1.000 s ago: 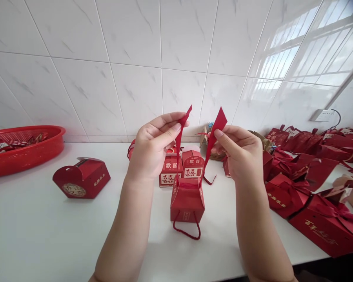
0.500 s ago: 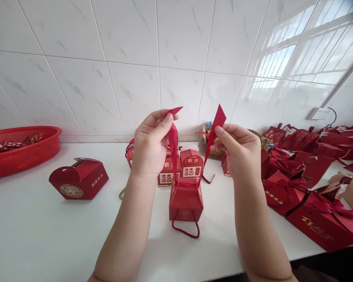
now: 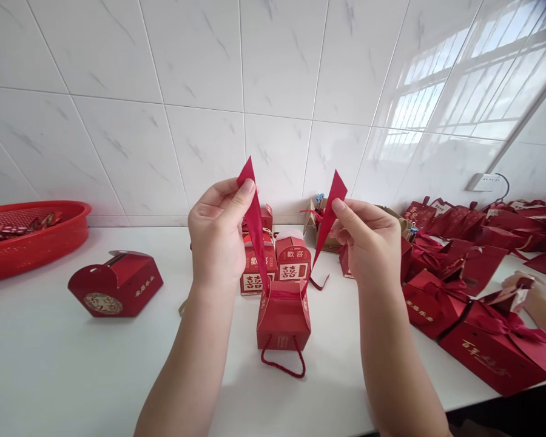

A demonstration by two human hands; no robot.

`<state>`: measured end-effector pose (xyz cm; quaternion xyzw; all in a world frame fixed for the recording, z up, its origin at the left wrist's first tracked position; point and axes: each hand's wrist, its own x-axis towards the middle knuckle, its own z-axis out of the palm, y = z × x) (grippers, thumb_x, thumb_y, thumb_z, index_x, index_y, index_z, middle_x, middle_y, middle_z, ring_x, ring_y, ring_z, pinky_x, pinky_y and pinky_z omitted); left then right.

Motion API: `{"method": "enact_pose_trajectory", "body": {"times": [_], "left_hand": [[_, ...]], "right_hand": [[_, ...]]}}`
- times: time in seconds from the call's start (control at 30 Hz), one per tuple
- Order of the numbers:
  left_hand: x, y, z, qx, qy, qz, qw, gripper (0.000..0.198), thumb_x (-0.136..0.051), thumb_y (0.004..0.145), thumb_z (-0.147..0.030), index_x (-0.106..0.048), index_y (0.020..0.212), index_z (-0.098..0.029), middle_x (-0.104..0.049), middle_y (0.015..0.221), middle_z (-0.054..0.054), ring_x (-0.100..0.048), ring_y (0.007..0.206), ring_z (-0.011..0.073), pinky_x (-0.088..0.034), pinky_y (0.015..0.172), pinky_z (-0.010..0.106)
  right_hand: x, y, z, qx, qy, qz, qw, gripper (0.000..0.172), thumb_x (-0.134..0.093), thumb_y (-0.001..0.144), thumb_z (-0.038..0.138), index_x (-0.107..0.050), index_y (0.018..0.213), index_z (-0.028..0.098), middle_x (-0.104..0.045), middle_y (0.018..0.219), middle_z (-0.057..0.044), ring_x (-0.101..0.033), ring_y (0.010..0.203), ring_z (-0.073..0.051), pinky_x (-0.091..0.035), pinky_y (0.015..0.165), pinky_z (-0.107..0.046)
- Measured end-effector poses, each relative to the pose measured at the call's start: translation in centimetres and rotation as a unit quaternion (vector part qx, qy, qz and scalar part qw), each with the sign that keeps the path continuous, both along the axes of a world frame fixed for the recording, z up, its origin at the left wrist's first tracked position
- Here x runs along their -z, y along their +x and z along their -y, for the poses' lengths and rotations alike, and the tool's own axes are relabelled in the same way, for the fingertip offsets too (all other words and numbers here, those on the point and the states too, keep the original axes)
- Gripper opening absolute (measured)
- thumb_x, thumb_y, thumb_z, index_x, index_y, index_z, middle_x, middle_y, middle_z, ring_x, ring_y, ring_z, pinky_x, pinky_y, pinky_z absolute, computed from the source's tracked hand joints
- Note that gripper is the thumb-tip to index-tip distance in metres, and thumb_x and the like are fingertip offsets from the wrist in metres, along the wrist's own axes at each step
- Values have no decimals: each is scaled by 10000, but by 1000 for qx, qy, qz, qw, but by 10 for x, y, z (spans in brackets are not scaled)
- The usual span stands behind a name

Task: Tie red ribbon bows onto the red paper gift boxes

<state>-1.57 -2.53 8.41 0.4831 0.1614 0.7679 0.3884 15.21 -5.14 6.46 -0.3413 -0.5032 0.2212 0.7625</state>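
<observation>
A small red gift box (image 3: 284, 318) stands on the white table straight ahead, with a dark red rope handle (image 3: 283, 367) drooping from its near side. A red ribbon (image 3: 255, 233) runs through its top, and both ends rise from it in a V. My left hand (image 3: 221, 227) pinches one end between thumb and fingers, its pointed tip sticking up. The other end is pinched by my right hand (image 3: 368, 237) at nearly the same height. Both hands are above and behind the box, apart from it.
Red boxes with white labels (image 3: 292, 267) stand behind. To the left are another red box (image 3: 116, 285) and a red plastic basket (image 3: 36, 243) of packets. Ribboned boxes (image 3: 495, 349) crowd the right, where another person's hand (image 3: 530, 294) shows. A tiled wall (image 3: 200, 139) closes the back.
My left hand has shifted slightly left, and its ribbon end now points upward and hangs straighter. My right hand keeps its pinch with little movement. The view has shifted slightly.
</observation>
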Motion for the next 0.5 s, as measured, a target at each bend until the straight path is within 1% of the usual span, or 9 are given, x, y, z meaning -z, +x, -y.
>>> {"method": "enact_pose_trajectory", "body": {"times": [0.17, 0.33, 0.5], "left_hand": [[0, 0, 1, 7, 1, 3, 1000, 99, -769, 721, -248, -692, 762, -202, -656, 705, -26, -644, 671, 113, -546, 604, 239], [2, 3, -2, -1, 2, -16, 1000, 97, -760, 726, -277, -690, 745, -213, -637, 679, -29, -657, 713, 139, -555, 634, 257], [4, 4, -3, 7, 4, -37, 999, 100, -753, 730, -291, -690, 754, -218, -645, 690, -17, -656, 709, 147, -557, 652, 273]], "right_hand": [[0, 1, 1, 0, 6, 7, 1000, 191, -748, 705, 399, -710, 731, 214, -541, 508, 37, -444, 440, -70, -313, 395, -219], [0, 0, 1, 8, 13, 8, 1000, 201, -746, 701, 408, -696, 718, 214, -541, 534, 37, -459, 448, -71, -315, 389, -216], [-1, 2, 1, 6, 17, 0, 1000, 197, -752, 699, 400, -696, 726, 213, -539, 533, 39, -461, 445, -67, -300, 384, -212]]}}
